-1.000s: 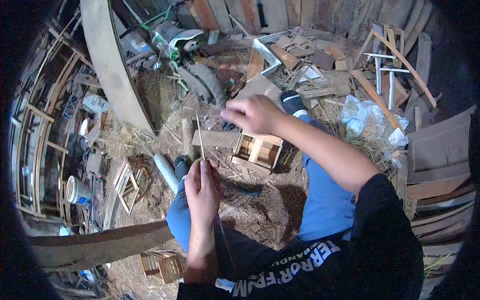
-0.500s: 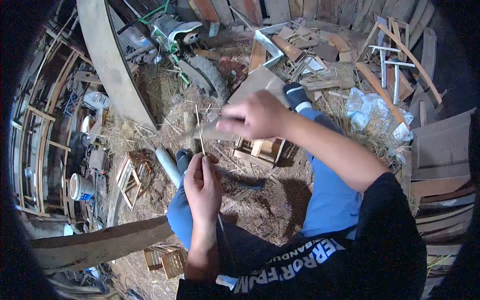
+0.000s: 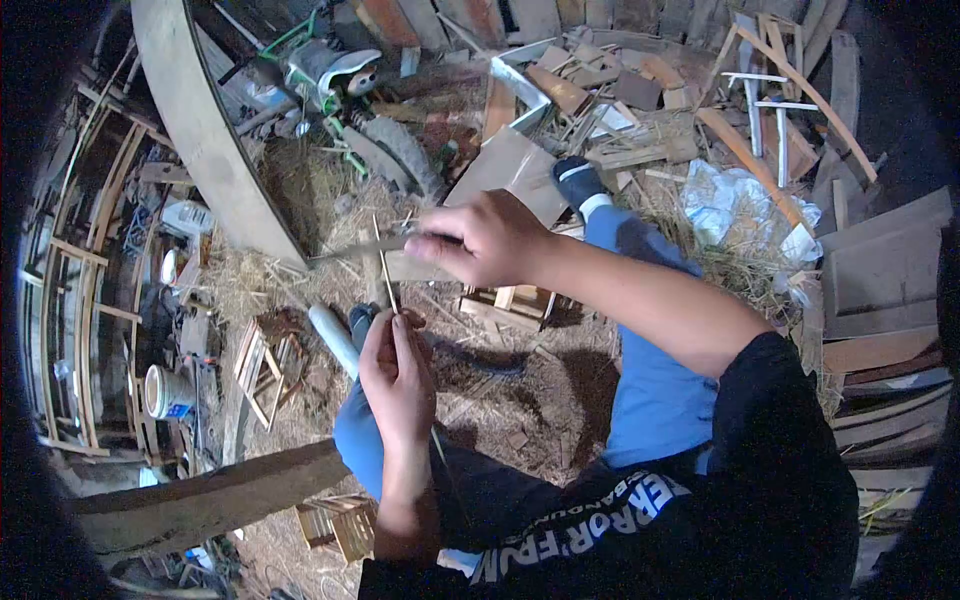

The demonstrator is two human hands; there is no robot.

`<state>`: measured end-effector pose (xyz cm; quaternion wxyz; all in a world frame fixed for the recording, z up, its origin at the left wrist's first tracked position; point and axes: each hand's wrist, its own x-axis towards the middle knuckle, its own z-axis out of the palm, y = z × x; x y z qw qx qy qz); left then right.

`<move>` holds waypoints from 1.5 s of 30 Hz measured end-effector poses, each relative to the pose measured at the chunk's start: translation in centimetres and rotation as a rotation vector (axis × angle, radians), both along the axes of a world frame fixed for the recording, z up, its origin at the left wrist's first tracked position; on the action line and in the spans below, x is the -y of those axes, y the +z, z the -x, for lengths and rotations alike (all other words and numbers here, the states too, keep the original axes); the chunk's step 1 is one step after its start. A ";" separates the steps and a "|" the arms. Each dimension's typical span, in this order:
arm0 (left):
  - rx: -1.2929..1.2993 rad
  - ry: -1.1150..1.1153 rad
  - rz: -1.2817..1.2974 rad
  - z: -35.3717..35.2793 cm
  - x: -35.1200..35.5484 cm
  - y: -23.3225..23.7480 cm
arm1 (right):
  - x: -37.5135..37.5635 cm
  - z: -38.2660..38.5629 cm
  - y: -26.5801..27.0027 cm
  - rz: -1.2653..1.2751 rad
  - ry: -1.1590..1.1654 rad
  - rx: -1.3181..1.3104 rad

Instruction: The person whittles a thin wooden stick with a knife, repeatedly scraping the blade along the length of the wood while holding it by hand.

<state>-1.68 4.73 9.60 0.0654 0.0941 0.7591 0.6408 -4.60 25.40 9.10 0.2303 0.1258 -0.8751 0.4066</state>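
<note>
Blade (image 3: 348, 250) in clenched right hand (image 3: 489, 240), now farther past the thin stick (image 3: 387, 277) in pinching left hand (image 3: 402, 375).

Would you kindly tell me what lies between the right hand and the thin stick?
In the head view, the blade in the right hand spans that gap, crossing the thin stick; whether they touch is unclear.

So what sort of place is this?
Probably a rustic woodworking shed: there's a rough wall of upright grey-brown wooden planks, a heap of flat brown wood offcuts, and a brown floor littered with straw or shavings.
</note>
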 end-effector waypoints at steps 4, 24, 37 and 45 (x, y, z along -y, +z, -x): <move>-0.151 -0.022 0.035 -0.3 0.0 0.0 | 1.3 -0.3 -0.9 -0.221 0.142 -0.108; -0.059 0.022 -0.055 -0.6 1.4 0.5 | -3.4 7.9 -2.0 -0.139 -0.285 0.353; -0.114 0.055 -0.003 0.0 2.8 -0.7 | 1.0 7.5 0.1 -0.230 -0.234 0.317; -0.136 0.163 -0.056 2.1 4.4 -0.4 | 4.4 5.4 0.2 -0.115 0.231 0.131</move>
